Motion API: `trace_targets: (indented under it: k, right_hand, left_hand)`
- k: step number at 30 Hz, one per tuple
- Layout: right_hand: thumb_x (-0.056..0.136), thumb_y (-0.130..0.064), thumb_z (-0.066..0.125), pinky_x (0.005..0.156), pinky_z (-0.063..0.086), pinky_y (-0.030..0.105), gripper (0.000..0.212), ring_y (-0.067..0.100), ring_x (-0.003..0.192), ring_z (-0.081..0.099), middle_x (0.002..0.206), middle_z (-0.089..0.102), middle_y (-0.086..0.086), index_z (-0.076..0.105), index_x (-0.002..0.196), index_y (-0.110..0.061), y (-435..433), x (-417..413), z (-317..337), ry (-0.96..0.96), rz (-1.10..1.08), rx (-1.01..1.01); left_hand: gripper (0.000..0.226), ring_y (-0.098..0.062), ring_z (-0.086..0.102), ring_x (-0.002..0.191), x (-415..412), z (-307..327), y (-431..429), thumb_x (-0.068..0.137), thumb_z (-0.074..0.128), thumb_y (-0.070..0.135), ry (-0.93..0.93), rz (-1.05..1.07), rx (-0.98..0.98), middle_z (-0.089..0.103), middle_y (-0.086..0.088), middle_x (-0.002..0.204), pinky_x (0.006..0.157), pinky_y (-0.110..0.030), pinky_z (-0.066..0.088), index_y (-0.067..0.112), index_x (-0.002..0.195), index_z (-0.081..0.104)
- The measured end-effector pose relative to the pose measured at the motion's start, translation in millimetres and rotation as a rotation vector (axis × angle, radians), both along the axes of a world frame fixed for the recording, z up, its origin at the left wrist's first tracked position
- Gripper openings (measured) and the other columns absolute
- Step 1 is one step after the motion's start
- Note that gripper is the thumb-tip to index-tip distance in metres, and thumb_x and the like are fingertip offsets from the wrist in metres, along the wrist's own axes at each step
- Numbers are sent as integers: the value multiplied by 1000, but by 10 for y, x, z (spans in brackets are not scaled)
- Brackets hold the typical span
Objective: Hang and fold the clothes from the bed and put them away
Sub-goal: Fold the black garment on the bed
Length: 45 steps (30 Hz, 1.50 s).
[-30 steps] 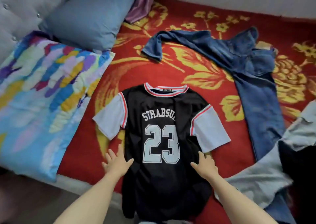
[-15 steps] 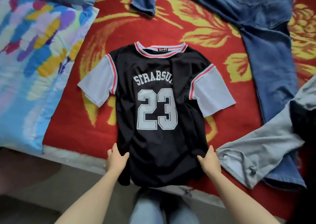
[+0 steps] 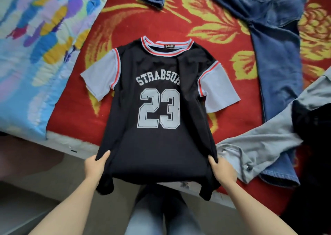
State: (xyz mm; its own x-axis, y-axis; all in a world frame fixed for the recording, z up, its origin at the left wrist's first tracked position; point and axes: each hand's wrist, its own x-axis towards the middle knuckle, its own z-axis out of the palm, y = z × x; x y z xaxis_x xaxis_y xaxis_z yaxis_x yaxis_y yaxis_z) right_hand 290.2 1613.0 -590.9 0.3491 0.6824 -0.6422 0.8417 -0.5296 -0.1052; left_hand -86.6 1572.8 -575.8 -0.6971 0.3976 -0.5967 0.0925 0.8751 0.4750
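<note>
Red floral bedspread (image 3: 232, 125) carries a black number-23 jersey (image 3: 157, 145), face up; left hand (image 3: 95, 166) and right hand (image 3: 223, 170) each pinch a lower side edge, hem overhanging.

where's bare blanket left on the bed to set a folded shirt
Bare blanket shows between the pillow and the jersey, between the jersey's collar and the jeans above it, and in a strip beside the jersey's sleeve. It is crowded where the grey shirt overlaps the jeans.
</note>
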Motion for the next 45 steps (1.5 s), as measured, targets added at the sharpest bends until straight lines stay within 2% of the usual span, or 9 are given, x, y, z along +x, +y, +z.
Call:
trace_targets:
  k: [6, 10, 15, 24, 29, 32, 36, 41, 45]
  right_hand:
    - [90, -33, 52, 88, 42, 39, 40, 35, 114, 50, 121, 54, 18, 51, 117, -4, 361, 20, 3, 40, 94, 43]
    - [93, -28, 47, 89, 39, 40, 41, 37, 116, 48, 124, 51, 20, 48, 124, -1, 1041, 6, 75, 129, -38, 181]
    - [88, -29, 58, 76, 41, 37, 48, 34, 94, 56, 99, 56, 18, 52, 117, 9, 1771, 52, -83, 391, -681, 253]
    - [85, -2, 63, 83, 42, 35, 51, 30, 108, 55, 132, 52, 18, 43, 132, 5, 2359, 102, -188, 609, -1164, 301]
    - [86, -19, 62, 90, 42, 36, 52, 30, 113, 54, 128, 54, 20, 49, 127, 10, 2776, 738, 186, 383, -766, 581]
    - [65, -30, 53, 72, 34, 31, 63, 23, 89, 48, 110, 56, 26, 53, 111, 14, 3120, 1112, 436, 335, -554, 646]
    - [80, -24, 54, 72, 30, 31, 24, 39, 102, 54, 95, 50, 17, 46, 94, -6, 3240, 1176, 378, 207, -351, 519]
    - [91, -15, 47, 87, 39, 42, 33, 43, 114, 49, 124, 53, 25, 46, 123, -5, 3074, 794, 356, 9, -362, 497]
    - [89, -12, 53, 65, 40, 43, 22, 49, 84, 59, 105, 58, 25, 54, 106, 1, 2890, 225, 438, -142, 93, 701]
  left_hand:
    - [64, -38, 32, 128, 204, 100, 165, 89, 57, 43, 249, -355, -352, 40, -20, 140, 103, -51, 26, 15, 143, 35]
    - [68, -34, 26, 133, 496, 109, 549, 91, 54, 42, 259, -504, -229, 31, -14, 148, 105, -49, 26, 20, 147, 25]
    - [68, -31, 19, 137, 764, 1, 1054, 92, 52, 42, 279, -578, -147, 24, -12, 152, 107, -48, 25, 21, 149, 20]
    - [68, -31, 18, 138, 990, -190, 1594, 93, 50, 41, 256, -536, -59, 24, -11, 151, 107, -48, 24, 18, 148, 20]
    - [65, -30, 19, 137, 1058, -161, 1712, 94, 48, 40, 240, -548, -42, 25, -10, 151, 107, -48, 25, 19, 148, 20]
    - [64, -28, 19, 137, 1100, -198, 1829, 95, 46, 39, 229, -600, -32, 24, -7, 152, 106, -46, 26, 19, 148, 18]
    - [66, -24, 13, 141, 1229, -320, 1928, 96, 42, 43, 224, -831, -138, 12, -3, 157, 108, -44, 25, 22, 150, 10]
    - [67, -24, -1, 145, 1294, -418, 1963, 97, 36, 46, 173, -1041, -263, -3, -2, 159, 115, -42, 14, 28, 150, 0]
    - [62, -21, 8, 144, 1153, -430, 2025, 97, 37, 43, 106, -1021, -237, 11, 1, 158, 112, -40, 22, 28, 150, 8]
